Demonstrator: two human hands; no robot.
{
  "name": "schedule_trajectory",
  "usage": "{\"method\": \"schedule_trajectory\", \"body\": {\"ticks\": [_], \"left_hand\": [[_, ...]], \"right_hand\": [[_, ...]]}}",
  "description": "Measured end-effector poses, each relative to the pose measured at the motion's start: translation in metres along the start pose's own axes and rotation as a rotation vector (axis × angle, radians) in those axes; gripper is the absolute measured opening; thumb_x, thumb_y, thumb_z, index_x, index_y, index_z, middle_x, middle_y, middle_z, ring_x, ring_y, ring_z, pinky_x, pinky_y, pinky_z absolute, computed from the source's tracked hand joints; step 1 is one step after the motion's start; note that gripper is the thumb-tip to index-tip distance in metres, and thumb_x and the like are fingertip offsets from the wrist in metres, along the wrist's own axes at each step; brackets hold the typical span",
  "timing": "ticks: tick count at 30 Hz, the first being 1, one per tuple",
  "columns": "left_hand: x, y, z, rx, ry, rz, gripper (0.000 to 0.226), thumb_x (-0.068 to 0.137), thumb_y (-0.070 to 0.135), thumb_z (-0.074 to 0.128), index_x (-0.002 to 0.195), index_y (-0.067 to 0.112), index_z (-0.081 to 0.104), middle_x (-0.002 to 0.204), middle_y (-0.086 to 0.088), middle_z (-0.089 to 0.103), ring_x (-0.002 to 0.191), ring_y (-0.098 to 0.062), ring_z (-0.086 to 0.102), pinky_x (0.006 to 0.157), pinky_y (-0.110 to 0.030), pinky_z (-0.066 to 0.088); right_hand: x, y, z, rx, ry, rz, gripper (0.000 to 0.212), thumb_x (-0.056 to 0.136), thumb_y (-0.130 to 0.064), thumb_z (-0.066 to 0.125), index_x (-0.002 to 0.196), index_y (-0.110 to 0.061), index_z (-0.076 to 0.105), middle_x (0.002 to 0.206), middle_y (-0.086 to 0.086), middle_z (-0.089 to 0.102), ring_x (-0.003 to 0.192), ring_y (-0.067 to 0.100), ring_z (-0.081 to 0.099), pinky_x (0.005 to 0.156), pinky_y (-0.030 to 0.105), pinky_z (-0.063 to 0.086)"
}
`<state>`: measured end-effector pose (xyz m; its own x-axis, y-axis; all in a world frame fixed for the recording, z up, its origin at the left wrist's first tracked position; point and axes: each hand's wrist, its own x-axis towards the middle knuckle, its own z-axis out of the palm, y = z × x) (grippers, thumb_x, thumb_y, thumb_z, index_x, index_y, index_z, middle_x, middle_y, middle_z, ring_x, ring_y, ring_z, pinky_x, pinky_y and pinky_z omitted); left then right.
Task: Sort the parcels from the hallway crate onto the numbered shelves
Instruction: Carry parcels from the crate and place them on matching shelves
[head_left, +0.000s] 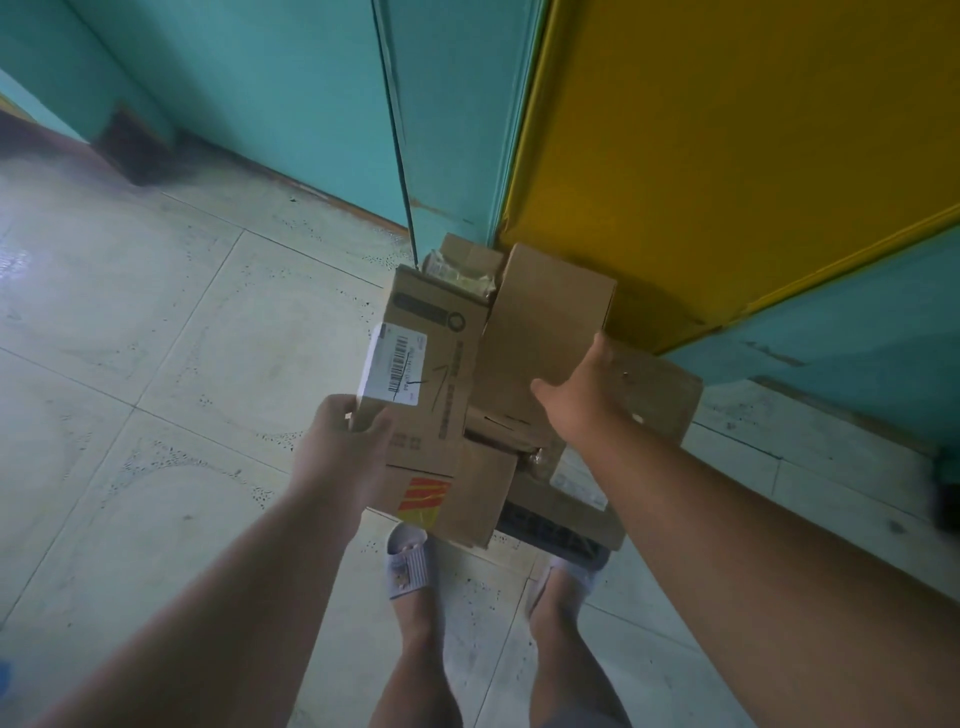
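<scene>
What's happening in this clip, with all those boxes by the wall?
A person stands over a dark crate piled with cardboard parcels on the tiled floor. The left hand grips a small parcel with a barcode label, lifted near the pile. The right hand reaches onto a plain brown box on top of the stack. No numbered shelves are in view.

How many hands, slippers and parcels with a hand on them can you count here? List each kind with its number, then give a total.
Hands: 2, left hand and right hand
Slippers: 2, left slipper and right slipper
Parcels with a hand on them: 2, barcode-labelled parcel and plain brown parcel
Total: 6
</scene>
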<state>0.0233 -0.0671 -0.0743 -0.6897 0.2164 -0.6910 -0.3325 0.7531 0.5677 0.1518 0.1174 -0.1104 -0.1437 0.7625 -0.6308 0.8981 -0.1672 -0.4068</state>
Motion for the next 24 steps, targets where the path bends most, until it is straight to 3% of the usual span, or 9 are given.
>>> {"method": "schedule_trajectory", "body": {"ticks": [3, 9, 11, 12, 14, 17, 21, 24], "left_hand": [[0.004, 0.001, -0.001, 0.053, -0.01, 0.009, 0.019, 0.095, 0.028, 0.055, 0.113, 0.028, 0.051, 0.095, 0.002, 0.068, 0.084, -0.024, 0.066, 0.074, -0.051, 0.062], [0.005, -0.002, -0.01, 0.018, -0.028, 0.017, 0.021, 0.095, 0.027, 0.058, 0.116, 0.025, 0.053, 0.097, -0.001, 0.069, 0.085, -0.022, 0.067, 0.075, -0.048, 0.062], [0.002, -0.004, -0.013, -0.012, -0.045, 0.028, 0.016, 0.096, 0.026, 0.058, 0.112, 0.024, 0.054, 0.096, -0.001, 0.07, 0.084, -0.022, 0.067, 0.074, -0.047, 0.062], [-0.001, -0.005, -0.014, -0.022, -0.052, 0.037, 0.014, 0.097, 0.025, 0.058, 0.11, 0.024, 0.054, 0.095, -0.001, 0.07, 0.084, -0.023, 0.068, 0.072, -0.046, 0.062], [-0.009, -0.005, -0.017, -0.041, -0.07, 0.048, 0.01, 0.098, 0.024, 0.058, 0.107, 0.023, 0.053, 0.095, -0.002, 0.07, 0.086, -0.024, 0.068, 0.07, -0.043, 0.061], [-0.023, -0.004, -0.023, -0.044, -0.106, 0.064, 0.006, 0.098, 0.023, 0.058, 0.101, 0.024, 0.052, 0.096, -0.004, 0.07, 0.088, -0.025, 0.068, 0.067, -0.04, 0.059], [-0.053, 0.007, -0.037, -0.044, -0.167, 0.064, 0.011, 0.098, 0.022, 0.06, 0.106, 0.021, 0.052, 0.1, -0.006, 0.07, 0.089, -0.025, 0.069, 0.073, -0.042, 0.062], [-0.091, 0.025, -0.057, -0.062, -0.234, 0.068, 0.014, 0.098, 0.018, 0.058, 0.11, 0.018, 0.052, 0.103, -0.008, 0.069, 0.092, -0.028, 0.068, 0.079, -0.047, 0.062]], "right_hand": [[-0.003, -0.002, -0.001, 0.171, -0.019, 0.106, 0.091, 0.087, -0.032, 0.075, 0.154, -0.019, 0.015, 0.152, 0.012, 0.042, 0.127, 0.035, 0.053, 0.097, 0.045, 0.049], [-0.023, -0.008, -0.012, 0.177, 0.022, 0.094, 0.069, 0.092, -0.036, 0.068, 0.146, -0.013, 0.032, 0.146, 0.012, 0.047, 0.125, 0.034, 0.052, 0.09, 0.041, 0.045], [-0.031, -0.005, -0.017, 0.215, 0.046, 0.034, 0.047, 0.09, -0.039, 0.067, 0.127, -0.019, 0.046, 0.12, 0.005, 0.059, 0.102, 0.027, 0.059, 0.081, 0.039, 0.049], [-0.037, -0.004, -0.021, 0.241, 0.054, 0.005, 0.04, 0.09, -0.04, 0.067, 0.118, -0.02, 0.047, 0.103, -0.002, 0.057, 0.093, 0.023, 0.057, 0.078, 0.039, 0.05], [-0.049, -0.003, -0.029, 0.277, 0.073, -0.04, 0.036, 0.089, -0.04, 0.067, 0.111, -0.023, 0.045, 0.092, -0.007, 0.051, 0.09, 0.021, 0.056, 0.077, 0.042, 0.054], [-0.072, -0.004, -0.042, 0.285, 0.127, -0.136, 0.031, 0.091, -0.028, 0.066, 0.11, -0.021, 0.042, 0.097, -0.006, 0.052, 0.092, 0.017, 0.055, 0.06, 0.026, 0.043], [-0.117, 0.0, -0.062, 0.127, 0.251, -0.314, 0.041, 0.091, -0.029, 0.066, 0.122, -0.013, 0.045, 0.108, -0.001, 0.048, 0.095, 0.018, 0.053, 0.063, 0.024, 0.043], [-0.161, 0.005, -0.084, 0.137, 0.269, -0.383, 0.038, 0.093, -0.034, 0.064, 0.122, -0.02, 0.042, 0.111, -0.003, 0.051, 0.095, 0.014, 0.054, 0.054, 0.008, 0.037]]}}
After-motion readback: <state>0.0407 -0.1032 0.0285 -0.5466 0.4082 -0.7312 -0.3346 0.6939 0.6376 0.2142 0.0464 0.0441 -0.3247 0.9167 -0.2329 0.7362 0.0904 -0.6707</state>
